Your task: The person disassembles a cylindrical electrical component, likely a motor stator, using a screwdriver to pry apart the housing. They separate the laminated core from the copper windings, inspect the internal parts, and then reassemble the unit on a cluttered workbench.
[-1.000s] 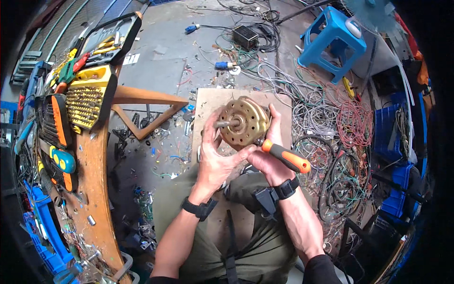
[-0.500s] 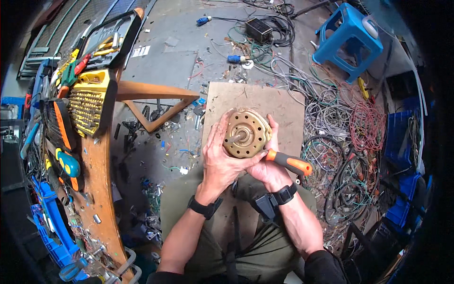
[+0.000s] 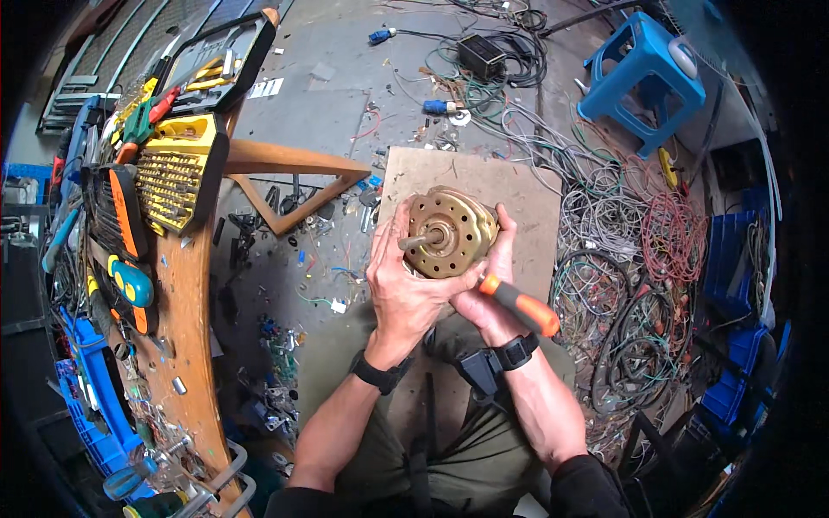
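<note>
Between my two hands is a brass-coloured electric motor [image 3: 451, 235], round, with a ring of holes in its end face and a short shaft pointing left toward me. My left hand [image 3: 397, 292] wraps its left side and lower edge, thumb across the front. On the right side, my right hand [image 3: 489, 312] cups the motor with its fingers along the far edge. A screwdriver [image 3: 522, 307] with an orange and black handle is also tucked into that hand, handle end down to the right; its blade is hidden. Beneath lies a cardboard sheet [image 3: 528, 192].
At left, a wooden bench [image 3: 186, 345] carries a yellow bit set [image 3: 180, 173], an open tool case [image 3: 211, 65] and blue trays. Tangled wires [image 3: 604, 216] cover the floor at right, below a blue stool [image 3: 643, 82]. Scrap litters the floor between bench and cardboard.
The motor has tilted, so more of its right side shows and its shaft points further left. The screwdriver's handle has swung downward. Both hands keep their hold.
</note>
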{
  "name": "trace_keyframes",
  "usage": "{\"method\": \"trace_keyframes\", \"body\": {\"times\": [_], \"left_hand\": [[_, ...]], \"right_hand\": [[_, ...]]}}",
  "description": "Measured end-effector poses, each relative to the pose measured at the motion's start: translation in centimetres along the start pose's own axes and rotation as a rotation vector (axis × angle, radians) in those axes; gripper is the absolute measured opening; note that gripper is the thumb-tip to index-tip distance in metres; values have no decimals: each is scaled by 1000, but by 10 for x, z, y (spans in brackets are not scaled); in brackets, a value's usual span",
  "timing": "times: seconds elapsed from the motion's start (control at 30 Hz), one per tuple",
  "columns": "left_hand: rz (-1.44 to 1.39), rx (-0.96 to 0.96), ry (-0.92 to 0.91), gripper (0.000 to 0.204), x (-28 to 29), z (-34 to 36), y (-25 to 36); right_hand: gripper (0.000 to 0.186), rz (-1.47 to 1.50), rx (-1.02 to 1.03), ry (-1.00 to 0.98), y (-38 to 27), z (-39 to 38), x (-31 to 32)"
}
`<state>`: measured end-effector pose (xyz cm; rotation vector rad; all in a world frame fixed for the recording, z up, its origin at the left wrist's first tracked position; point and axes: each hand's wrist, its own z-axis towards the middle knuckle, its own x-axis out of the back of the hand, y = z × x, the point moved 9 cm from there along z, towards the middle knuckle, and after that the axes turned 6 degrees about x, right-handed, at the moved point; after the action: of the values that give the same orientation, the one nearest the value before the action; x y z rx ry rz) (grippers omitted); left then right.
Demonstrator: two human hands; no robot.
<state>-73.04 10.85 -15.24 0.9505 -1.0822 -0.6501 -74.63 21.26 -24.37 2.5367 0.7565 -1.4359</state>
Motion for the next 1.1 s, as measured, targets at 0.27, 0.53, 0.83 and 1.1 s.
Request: {"method": "trace_keyframes", "body": {"times": [0.27, 0.53, 0.83, 1.1], "left_hand": [[-125, 35, -49, 101, -5, -2, -5], [-547, 402, -94, 80, -7, 1, -22], [-534, 489, -77, 61, -7, -7, -58], [-590, 622, -106, 46, -6, -8, -83]], "right_hand": [[86, -151, 32, -52, -3, -4, 8], [66, -91, -29, -73, 2, -18, -18], [66, -69, -88, -158, 17, -7, -9], [89, -555, -18, -42, 8, -8, 12]]}}
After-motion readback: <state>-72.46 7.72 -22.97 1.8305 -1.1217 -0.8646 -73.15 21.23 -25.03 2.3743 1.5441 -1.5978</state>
